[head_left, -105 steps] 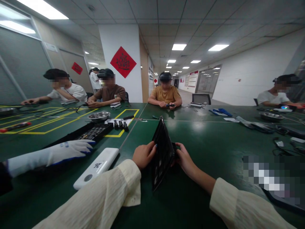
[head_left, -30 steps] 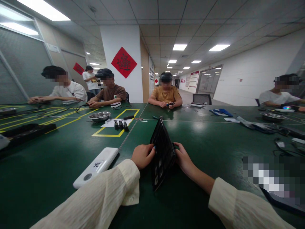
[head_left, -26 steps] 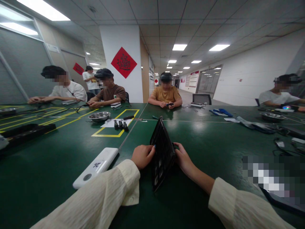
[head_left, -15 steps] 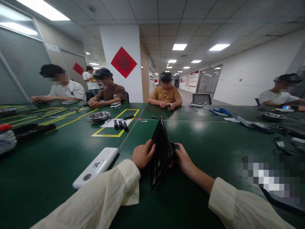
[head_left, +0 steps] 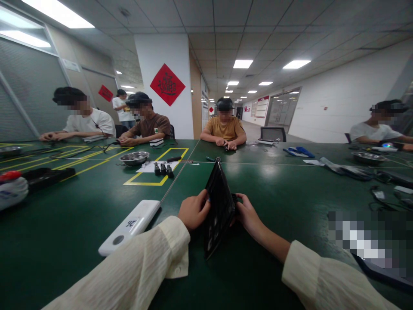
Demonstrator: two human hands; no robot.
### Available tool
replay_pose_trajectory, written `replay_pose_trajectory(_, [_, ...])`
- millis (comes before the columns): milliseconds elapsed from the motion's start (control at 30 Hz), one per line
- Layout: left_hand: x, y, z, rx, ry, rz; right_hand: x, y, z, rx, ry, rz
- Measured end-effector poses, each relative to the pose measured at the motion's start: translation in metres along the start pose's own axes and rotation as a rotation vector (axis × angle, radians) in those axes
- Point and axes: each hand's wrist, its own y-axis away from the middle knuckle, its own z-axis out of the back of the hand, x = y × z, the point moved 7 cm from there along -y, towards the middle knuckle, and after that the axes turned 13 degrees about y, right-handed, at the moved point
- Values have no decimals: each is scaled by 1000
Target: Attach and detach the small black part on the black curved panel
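A flat black tray [head_left: 218, 206] with small compartments stands on its edge on the green table [head_left: 80, 224], tilted up toward me. My left hand [head_left: 192, 211] grips its left side, fingers curled over the rim. Against the tray's right side my right hand [head_left: 248, 214] holds on, with something small and dark at the fingertips that I cannot make out. Both arms wear cream sleeves.
A white power bank [head_left: 130, 226] lies left of my left arm. A co-worker's white gloved hand [head_left: 13, 191] and black tray [head_left: 48, 175] are at far left. A steel bowl [head_left: 134, 157] and small black parts [head_left: 162, 168] sit farther back. Several people sit around the table.
The co-worker's gloved hand and black tray have withdrawn from near my left arm to the far left edge. My tray has tipped slightly more upright; my hands keep their grip.
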Motion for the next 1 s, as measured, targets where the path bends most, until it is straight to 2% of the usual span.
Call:
replay_pose_trajectory(533, [0,-2,-1,36,-31,-13,2,0,0,3,25,-1])
replay_pose_trajectory(833, [5,-4,-1,11,8,65,-2,-3,1,4,36,-4])
replay_pose_trajectory(1000, [5,-3,-3,37,32,48,1,-1,0,5,39,-1])
